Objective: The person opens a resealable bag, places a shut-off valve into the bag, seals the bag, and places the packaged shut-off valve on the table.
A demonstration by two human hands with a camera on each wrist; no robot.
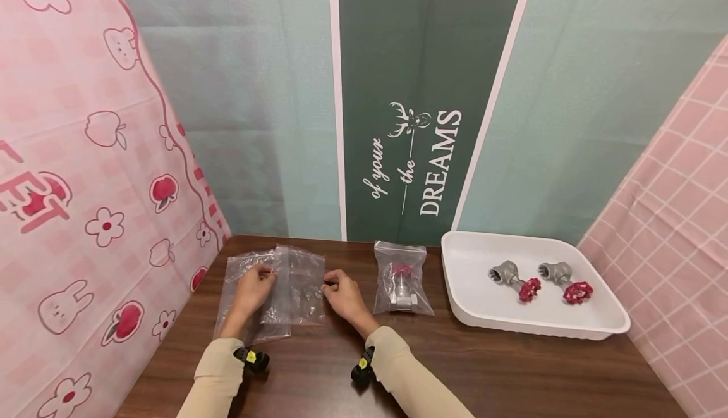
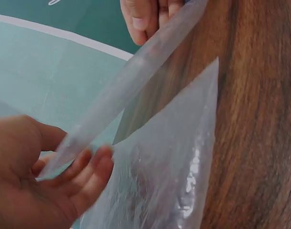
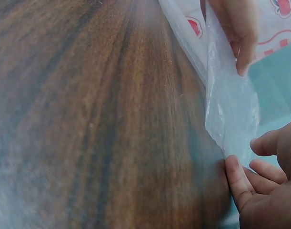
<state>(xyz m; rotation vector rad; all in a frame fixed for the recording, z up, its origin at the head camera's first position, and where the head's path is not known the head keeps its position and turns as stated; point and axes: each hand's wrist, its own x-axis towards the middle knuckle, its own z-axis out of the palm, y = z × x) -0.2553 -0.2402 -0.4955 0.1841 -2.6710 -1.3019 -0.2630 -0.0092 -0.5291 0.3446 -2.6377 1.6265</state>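
A clear plastic bag (image 1: pixel 307 285) stretches between my two hands, lifted off the wood surface and overlapping a second clear bag (image 1: pixel 230 295) to its left. My left hand (image 1: pixel 254 290) holds its left edge; in the left wrist view the raised bag (image 2: pixel 131 81) passes between the thumb and fingers of the left hand (image 2: pixel 45 186). At its opposite edge is my right hand (image 1: pixel 344 293). In the right wrist view the bag's corner lies between the thumb and fingertips of the right hand (image 3: pixel 264 181).
Right of my hands lies a zip bag (image 1: pixel 402 279) with a red-handled valve inside. Farther right, a white tray (image 1: pixel 466 313) contains two metal valves (image 1: pixel 506 272) with red handwheels. Fabric walls enclose the wooden table (image 1: pixel 318 380) at the back and sides.
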